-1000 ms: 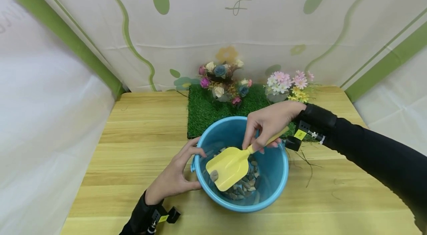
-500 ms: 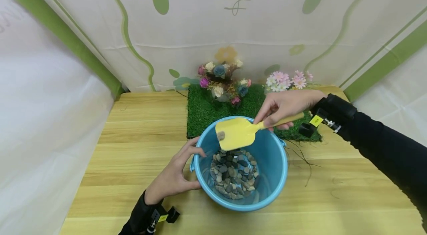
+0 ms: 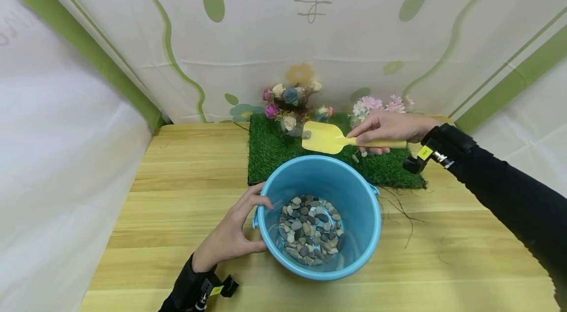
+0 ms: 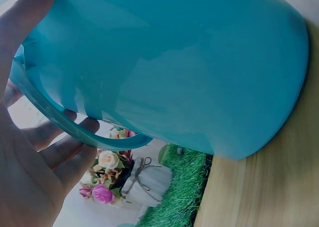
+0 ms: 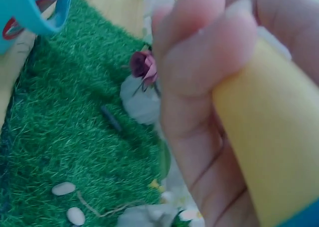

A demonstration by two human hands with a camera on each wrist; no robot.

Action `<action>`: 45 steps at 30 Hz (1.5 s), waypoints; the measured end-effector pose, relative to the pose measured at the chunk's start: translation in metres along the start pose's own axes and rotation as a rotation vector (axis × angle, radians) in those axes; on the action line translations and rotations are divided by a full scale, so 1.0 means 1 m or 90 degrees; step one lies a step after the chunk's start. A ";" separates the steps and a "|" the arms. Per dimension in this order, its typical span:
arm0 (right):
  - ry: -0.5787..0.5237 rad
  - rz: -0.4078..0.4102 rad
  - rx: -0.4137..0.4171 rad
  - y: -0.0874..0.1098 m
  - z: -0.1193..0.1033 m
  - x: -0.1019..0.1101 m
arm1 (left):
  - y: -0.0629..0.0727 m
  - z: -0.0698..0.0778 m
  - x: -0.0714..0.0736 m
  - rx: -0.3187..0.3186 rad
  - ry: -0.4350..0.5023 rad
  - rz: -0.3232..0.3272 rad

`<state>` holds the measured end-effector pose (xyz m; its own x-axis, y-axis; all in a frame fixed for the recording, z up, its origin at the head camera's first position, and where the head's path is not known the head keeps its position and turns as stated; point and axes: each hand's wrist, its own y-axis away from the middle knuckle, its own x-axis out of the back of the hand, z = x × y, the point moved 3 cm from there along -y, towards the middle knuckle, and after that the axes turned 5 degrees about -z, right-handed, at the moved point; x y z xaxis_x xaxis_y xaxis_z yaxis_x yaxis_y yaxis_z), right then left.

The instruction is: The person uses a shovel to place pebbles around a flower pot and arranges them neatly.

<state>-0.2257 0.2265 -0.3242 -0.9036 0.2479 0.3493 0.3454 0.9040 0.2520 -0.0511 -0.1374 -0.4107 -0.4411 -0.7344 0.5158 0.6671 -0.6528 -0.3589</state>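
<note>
My right hand (image 3: 390, 127) grips the handle of a yellow toy shovel (image 3: 325, 137), whose blade is over the artificial grass, beyond the bucket's far rim. One grey pebble (image 3: 306, 134) lies near the blade's tip. In the right wrist view, fingers (image 5: 199, 77) wrap the thick yellow handle (image 5: 279, 137). A blue bucket (image 3: 376, 223) stands on the table with many grey and tan pebbles (image 3: 307, 226) at its bottom. My left hand (image 3: 230, 233) holds its left rim, fingers hooked over the edge. The bucket's bail handle (image 4: 50, 110) hangs beside that hand in the left wrist view.
A green grass mat (image 3: 266, 154) lies behind the bucket. Two flower pots stand on it, one with mixed roses (image 3: 290, 98), one with pink daisies (image 3: 369, 104). Pale pebbles (image 5: 64, 188) lie on the grass. Thin dry twigs (image 3: 400, 208) are right of the bucket.
My right hand has lifted the shovel out of the bucket and moved it away from me, over the grass, with the pebble still on its blade. My left hand stays on the rim.
</note>
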 end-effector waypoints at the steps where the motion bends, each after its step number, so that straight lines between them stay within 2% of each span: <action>1: -0.004 0.016 -0.018 0.000 0.004 -0.001 | 0.000 0.000 0.000 -0.001 0.001 0.001; 4: -0.022 0.065 -0.073 -0.002 0.018 -0.003 | 0.000 0.000 0.000 -0.004 0.004 0.001; 7: -0.048 0.098 -0.104 -0.005 0.032 -0.007 | 0.001 0.000 -0.001 -0.003 0.009 -0.001; 12: -0.084 0.112 -0.097 -0.009 0.056 -0.015 | 0.001 -0.001 -0.001 -0.005 0.010 0.000; 17: -0.103 0.100 -0.073 -0.011 0.081 -0.024 | 0.001 -0.002 -0.002 -0.005 0.012 -0.004; 22: -0.120 0.117 -0.102 -0.012 0.095 -0.030 | 0.001 -0.001 -0.001 0.001 0.010 -0.005; 27: -0.132 0.139 -0.129 -0.016 0.102 -0.032 | 0.001 -0.001 -0.001 0.011 0.015 -0.009; 31: -0.114 0.150 -0.138 -0.020 0.103 -0.033 | 0.001 0.000 0.000 0.012 0.013 -0.008; 36: -0.086 0.169 -0.165 -0.027 0.102 -0.032 | 0.001 0.000 0.000 0.005 0.012 -0.008; 45: -0.082 0.199 -0.209 -0.041 0.097 -0.033 | 0.001 -0.001 0.000 0.009 0.008 -0.007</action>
<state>-0.2343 0.2150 -0.4340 -0.7601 0.5512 0.3441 0.6494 0.6256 0.4323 -0.0510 -0.1387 -0.4120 -0.4554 -0.7299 0.5097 0.6713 -0.6576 -0.3420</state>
